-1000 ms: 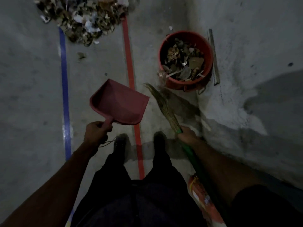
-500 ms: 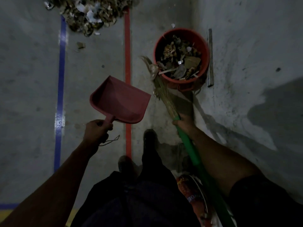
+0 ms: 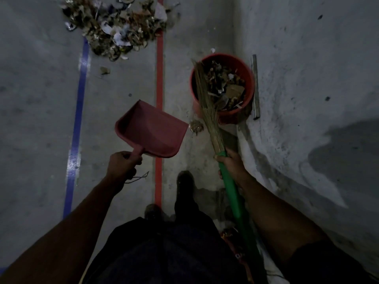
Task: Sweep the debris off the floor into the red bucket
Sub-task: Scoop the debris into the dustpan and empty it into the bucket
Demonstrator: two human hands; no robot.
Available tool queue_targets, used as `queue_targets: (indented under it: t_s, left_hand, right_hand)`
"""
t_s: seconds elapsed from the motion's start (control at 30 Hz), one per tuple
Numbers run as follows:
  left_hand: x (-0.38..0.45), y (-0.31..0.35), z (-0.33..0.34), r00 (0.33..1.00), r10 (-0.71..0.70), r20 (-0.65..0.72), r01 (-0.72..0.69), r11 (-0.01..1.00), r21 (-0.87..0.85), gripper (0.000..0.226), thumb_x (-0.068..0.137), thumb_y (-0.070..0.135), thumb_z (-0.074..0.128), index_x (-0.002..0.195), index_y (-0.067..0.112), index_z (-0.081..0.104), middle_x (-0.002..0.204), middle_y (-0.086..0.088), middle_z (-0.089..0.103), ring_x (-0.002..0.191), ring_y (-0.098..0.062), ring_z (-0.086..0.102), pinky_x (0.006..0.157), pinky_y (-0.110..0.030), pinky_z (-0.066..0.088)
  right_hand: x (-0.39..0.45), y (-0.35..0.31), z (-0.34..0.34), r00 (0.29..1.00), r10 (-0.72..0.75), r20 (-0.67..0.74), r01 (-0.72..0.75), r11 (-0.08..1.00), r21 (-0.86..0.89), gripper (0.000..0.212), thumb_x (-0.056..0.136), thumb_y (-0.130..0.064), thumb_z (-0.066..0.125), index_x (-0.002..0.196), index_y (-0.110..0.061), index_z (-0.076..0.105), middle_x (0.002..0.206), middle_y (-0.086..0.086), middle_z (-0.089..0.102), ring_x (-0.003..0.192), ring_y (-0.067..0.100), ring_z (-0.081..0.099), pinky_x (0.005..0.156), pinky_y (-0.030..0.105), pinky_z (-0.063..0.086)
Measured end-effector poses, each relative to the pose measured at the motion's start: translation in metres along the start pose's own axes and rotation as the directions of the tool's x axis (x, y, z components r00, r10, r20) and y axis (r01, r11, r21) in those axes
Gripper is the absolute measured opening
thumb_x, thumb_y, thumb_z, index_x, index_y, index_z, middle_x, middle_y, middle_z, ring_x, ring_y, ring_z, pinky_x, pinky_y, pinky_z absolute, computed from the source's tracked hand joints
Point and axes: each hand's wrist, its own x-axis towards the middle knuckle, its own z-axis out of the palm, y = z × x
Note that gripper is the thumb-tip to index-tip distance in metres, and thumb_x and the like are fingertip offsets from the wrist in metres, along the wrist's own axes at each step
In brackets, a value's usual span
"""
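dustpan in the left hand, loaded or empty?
Empty. The dustpan, held by its handle in the left hand, shows a bare red inside with no scraps in it. Debris sits in the red bucket.

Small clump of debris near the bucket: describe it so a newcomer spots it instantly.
Find the red bucket by the wall on the right. At its near-left foot, between the dustpan and the broom bristles, a small debris clump lies on the floor, far smaller than the big pile up by the blue line.
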Motion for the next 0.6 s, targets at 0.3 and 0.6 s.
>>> queue_targets:
  t_s: [0.3,0.6]
  left_hand:
    - [0.01,0.008,-0.011,0.999,-0.017,-0.048,0.018,1.0,0.018,0.023,0.083,0.016,0.069,0.081,-0.006,0.067,0.073,-0.019,0.062,0.047,-0.02,0.047,0.043,-0.024,0.037]
    - [0.042,0.019,-0.046,0.997,-0.041,-0.071,0.045,0.998,0.047,0.015,0.081,0.013,0.067,0.076,-0.001,0.066,0.074,-0.021,0.063,0.049,-0.023,0.05,0.047,-0.025,0.039]
  right_hand:
    - [0.001,-0.023,0.022,0.993,-0.053,0.106,0.071,0.981,-0.179,0.047,0.087,-0.007,0.061,0.128,-0.03,0.055,0.084,0.011,0.06,0.05,0.023,0.054,0.044,0.028,0.046]
    - [0.0,-0.073,0.068,0.978,-0.126,0.164,0.169,0.942,-0.288,0.047,0.09,-0.004,0.058,0.135,-0.018,0.052,0.084,0.011,0.058,0.054,0.021,0.053,0.036,0.02,0.041]
